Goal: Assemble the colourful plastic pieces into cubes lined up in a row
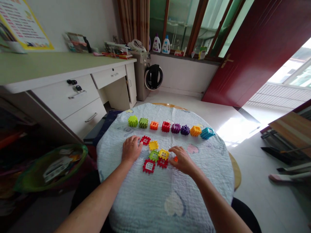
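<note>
My left hand (132, 148) rests on the cloth with its fingers loosely apart, its thumb beside a red window tile (145, 140). My right hand (182, 158) is at the right of the loose tiles, thumb and index finger apart. Between them shows part of an orange tile (175, 159), mostly hidden by the hand. Near the right fingertips lie a yellow window tile (163, 154) and a dark red tile (162, 162). A plain yellow tile (153, 145), a green tile (154, 156) and a red tile with a white arched window (149, 166) lie between the hands.
Beyond the hands, a row of notched tile stacks runs from lime green (132, 121) through red (166, 126) to blue (207, 132). A pale cloth (136, 197) covers the round table. A desk (73, 64) and a green basket (31, 178) stand at left.
</note>
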Action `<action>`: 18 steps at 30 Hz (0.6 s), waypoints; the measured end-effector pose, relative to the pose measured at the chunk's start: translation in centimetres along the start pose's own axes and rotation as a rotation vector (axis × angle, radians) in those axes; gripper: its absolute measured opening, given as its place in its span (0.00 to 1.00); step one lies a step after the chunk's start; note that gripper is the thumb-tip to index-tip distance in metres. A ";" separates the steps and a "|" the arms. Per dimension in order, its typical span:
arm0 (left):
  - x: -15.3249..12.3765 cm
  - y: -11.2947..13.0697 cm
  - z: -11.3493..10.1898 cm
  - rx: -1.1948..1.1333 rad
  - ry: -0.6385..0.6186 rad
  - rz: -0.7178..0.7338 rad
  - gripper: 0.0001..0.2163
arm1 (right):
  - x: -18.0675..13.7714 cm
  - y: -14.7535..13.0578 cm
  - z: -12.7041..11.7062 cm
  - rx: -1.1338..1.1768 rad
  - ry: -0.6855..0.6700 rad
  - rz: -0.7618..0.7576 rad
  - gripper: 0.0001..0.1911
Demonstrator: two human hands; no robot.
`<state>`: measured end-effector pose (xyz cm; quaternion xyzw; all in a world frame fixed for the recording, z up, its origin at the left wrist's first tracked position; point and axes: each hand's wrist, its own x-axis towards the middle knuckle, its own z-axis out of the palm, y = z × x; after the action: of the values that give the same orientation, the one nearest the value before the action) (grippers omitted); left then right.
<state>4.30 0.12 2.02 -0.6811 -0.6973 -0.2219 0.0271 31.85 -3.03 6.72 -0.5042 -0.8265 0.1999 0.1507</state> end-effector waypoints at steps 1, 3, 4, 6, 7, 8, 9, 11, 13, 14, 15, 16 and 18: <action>0.0 0.0 -0.1 -0.002 0.002 0.003 0.12 | -0.3 -0.5 0.7 0.001 0.005 0.008 0.19; 0.0 0.1 -0.2 -0.009 0.001 0.005 0.12 | -0.2 -1.2 1.6 -0.020 0.017 0.045 0.21; 0.0 0.1 -0.2 -0.014 0.000 0.005 0.11 | 0.0 -1.5 1.9 -0.036 0.021 0.069 0.21; 0.0 0.0 -0.2 -0.028 0.001 0.002 0.11 | 0.5 -1.7 2.2 -0.068 0.017 0.096 0.17; 0.0 -0.1 -0.2 -0.035 0.003 0.000 0.11 | 0.7 -1.7 2.2 -0.078 0.013 0.098 0.14; 0.0 -0.1 -0.1 -0.042 0.006 -0.002 0.11 | 0.9 -1.6 2.1 -0.081 0.011 0.094 0.11; 0.0 -0.2 -0.1 -0.048 0.009 -0.004 0.11 | 1.1 -1.5 2.0 -0.077 0.012 0.089 0.09; 0.0 -0.3 0.1 -0.054 0.015 -0.010 0.11 | 1.5 -1.0 1.6 -0.055 0.025 0.094 0.09; 0.0 -0.3 0.1 -0.052 0.020 -0.015 0.11 | 1.9 -0.4 1.2 -0.014 0.057 0.121 0.13; 0.0 -0.3 0.1 -0.049 0.020 -0.016 0.11 | 2.2 0.0 1.1 0.017 0.077 0.141 0.14; 0.1 -0.3 0.1 -0.044 0.019 -0.016 0.11 | 2.5 0.4 1.0 0.052 0.093 0.163 0.14; 0.0 -0.2 0.0 -0.040 0.017 -0.016 0.11 | 2.8 0.8 0.9 0.082 0.105 0.185 0.15; 0.0 -0.1 -0.1 -0.035 0.010 -0.020 0.11 | 3.3 1.4 0.7 0.086 0.124 0.228 0.15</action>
<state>4.16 0.11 2.10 -0.6731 -0.7001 -0.2378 0.0164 31.14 0.33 5.55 -0.5992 -0.7436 0.2196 0.1992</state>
